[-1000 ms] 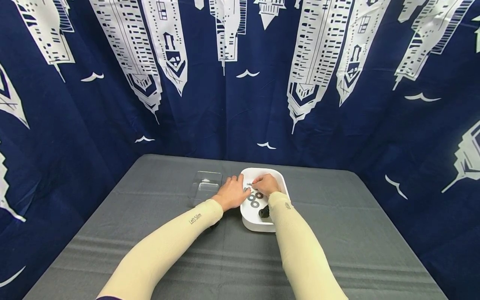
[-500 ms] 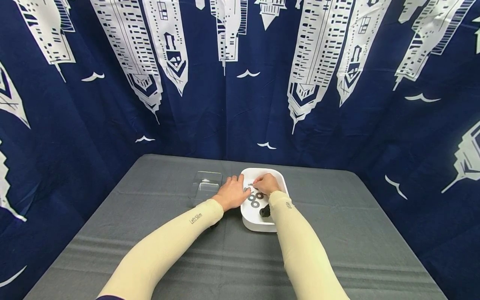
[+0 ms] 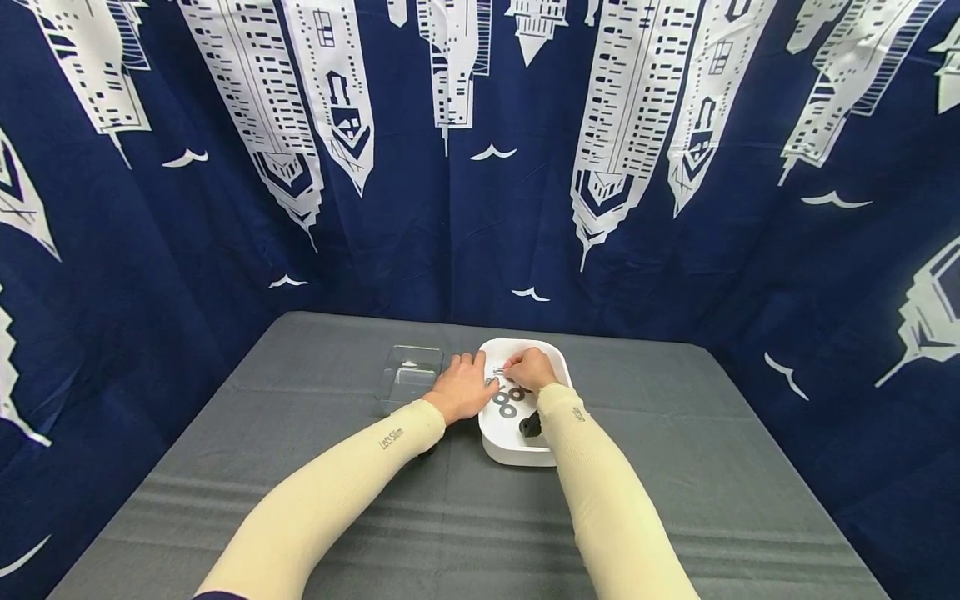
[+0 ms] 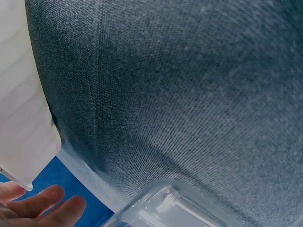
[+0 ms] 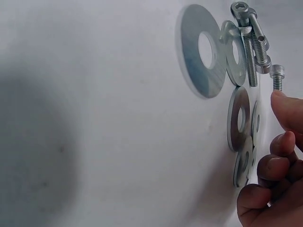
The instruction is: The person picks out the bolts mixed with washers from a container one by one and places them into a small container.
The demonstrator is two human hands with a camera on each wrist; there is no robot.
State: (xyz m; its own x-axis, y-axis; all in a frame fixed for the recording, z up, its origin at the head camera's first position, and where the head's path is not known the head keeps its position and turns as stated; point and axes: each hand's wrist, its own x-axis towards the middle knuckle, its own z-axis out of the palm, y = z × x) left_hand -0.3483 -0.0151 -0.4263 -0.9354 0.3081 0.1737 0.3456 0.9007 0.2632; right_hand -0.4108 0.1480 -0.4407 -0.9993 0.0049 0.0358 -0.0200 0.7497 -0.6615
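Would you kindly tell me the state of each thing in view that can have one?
Tray, open on top.
Washers, in the tray, lying close together.
Loose bolts, bunched on their sides.
Right hand, fingers curled, pinching.
Held bolt, in that hand, head exposed.
Left hand, fingers relaxed at the tray's rim.
Clear box, on the table; lid hard to tell.
Curtain, hanging.

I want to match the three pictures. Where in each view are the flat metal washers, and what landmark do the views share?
Head: the washers lie in the white tray, lower left of the right hand.
Left wrist: not in it.
Right wrist: right of centre, from near the top downward.
Shared landmark: the tray; left wrist shows its wall at the left, right wrist its floor.
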